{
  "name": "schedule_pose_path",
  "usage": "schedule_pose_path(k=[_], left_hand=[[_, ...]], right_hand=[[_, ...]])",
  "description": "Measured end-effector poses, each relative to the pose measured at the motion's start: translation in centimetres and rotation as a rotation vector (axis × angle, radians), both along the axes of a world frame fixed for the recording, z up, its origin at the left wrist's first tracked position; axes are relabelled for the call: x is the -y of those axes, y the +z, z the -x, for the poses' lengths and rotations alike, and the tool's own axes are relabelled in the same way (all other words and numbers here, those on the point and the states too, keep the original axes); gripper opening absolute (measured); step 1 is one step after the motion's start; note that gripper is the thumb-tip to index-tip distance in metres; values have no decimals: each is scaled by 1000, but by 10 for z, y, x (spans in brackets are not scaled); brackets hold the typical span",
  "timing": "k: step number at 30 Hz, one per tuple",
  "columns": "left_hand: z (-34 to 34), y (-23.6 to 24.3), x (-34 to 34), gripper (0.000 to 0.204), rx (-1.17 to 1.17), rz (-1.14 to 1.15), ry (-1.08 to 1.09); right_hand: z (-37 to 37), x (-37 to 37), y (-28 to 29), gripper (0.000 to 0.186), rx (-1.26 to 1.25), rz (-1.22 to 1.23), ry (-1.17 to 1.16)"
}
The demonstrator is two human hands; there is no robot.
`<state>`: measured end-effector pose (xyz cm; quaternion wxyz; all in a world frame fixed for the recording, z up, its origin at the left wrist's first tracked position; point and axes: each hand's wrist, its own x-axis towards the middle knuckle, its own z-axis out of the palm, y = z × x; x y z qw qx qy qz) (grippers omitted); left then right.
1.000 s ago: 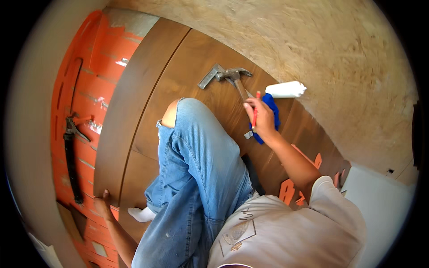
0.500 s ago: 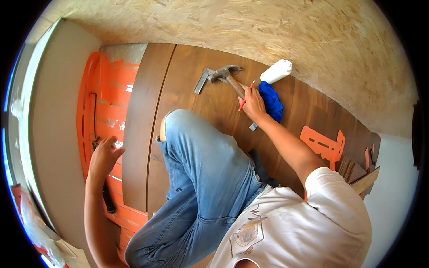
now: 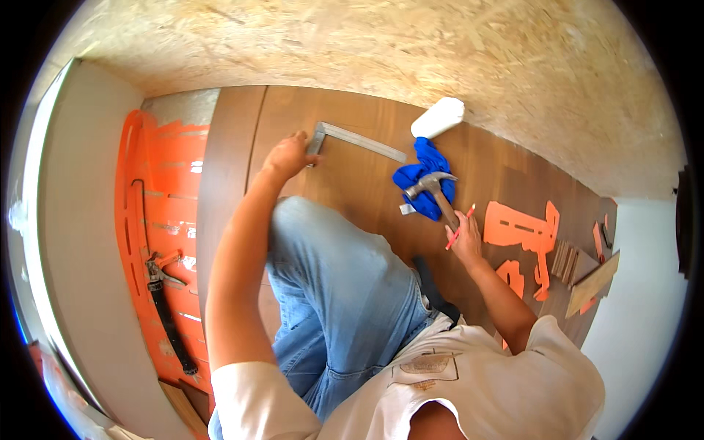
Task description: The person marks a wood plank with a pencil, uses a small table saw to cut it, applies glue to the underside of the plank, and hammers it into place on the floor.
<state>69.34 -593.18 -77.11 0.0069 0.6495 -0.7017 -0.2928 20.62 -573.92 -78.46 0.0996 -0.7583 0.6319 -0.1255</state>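
My right hand is closed round the wooden handle of a claw hammer, with a red pencil tucked between the fingers. The hammer's steel head lies over a crumpled blue cloth. On the brown plank floor rests a metal try square, its long blade pointing right. My left hand is at the square's short arm, fingers and thumb apart, the thumb against or just over its lower end. Whether it touches firmly is hard to see.
A white roll lies by the chipboard wall. At left, orange underlay carries a black-handled caulking gun. To the right are orange underlay scraps and stacked plank offcuts. My bent knee sits between my arms.
My right hand has drawn the hammer right and nearer, away from the square and over the cloth. The left hand has come from above the orange underlay to the square.
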Motion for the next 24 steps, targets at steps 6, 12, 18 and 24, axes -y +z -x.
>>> schedule_pose_path(k=[6,12,18,24], left_hand=[[-22,-14,10,82,-87,-74,37],[1,2,12,83,-31,-14,-144],[-20,-7,-6,47,63,93,-22],[-128,69,-73,24,151,137,244]], right_hand=[[-24,0,-3,61,-32,-81,-11],[-19,-3,-5,62,-28,-135,-62],[-30,4,-10,57,-26,-114,-61],[-33,3,-9,53,-28,-81,-37]])
